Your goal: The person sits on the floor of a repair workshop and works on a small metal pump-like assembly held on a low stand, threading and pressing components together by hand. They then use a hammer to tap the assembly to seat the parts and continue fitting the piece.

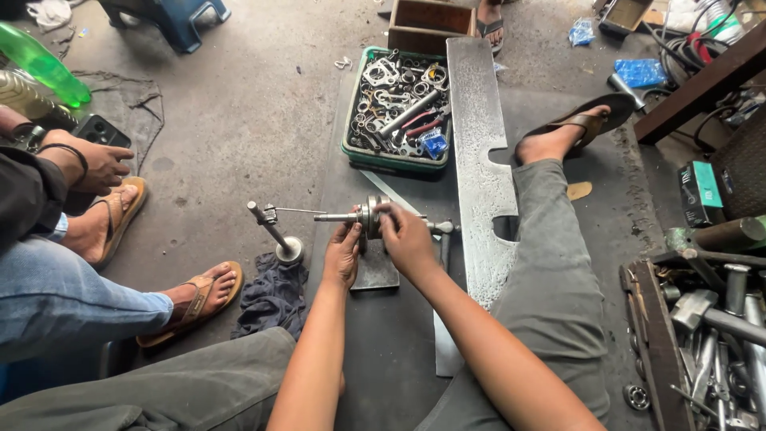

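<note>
On the dark mat, the left hand (pixel 343 254) and right hand (pixel 405 237) grip a steel crankshaft (pixel 369 216).

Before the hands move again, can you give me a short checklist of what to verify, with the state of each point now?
1. Both hands on the part: ok. The left hand and right hand hold the metal shaft assembly.
2. Assembly over its support: ok. It sits above the small metal block.
3. Shaft level: ok, it looks about horizontal.
4. Dial gauge stand tip touching the shaft: cannot tell.
5. Stand footing: not ok, its base is at the edge of a dark rag.
6. Green crate of wrenches apart from the hands: ok.
</note>
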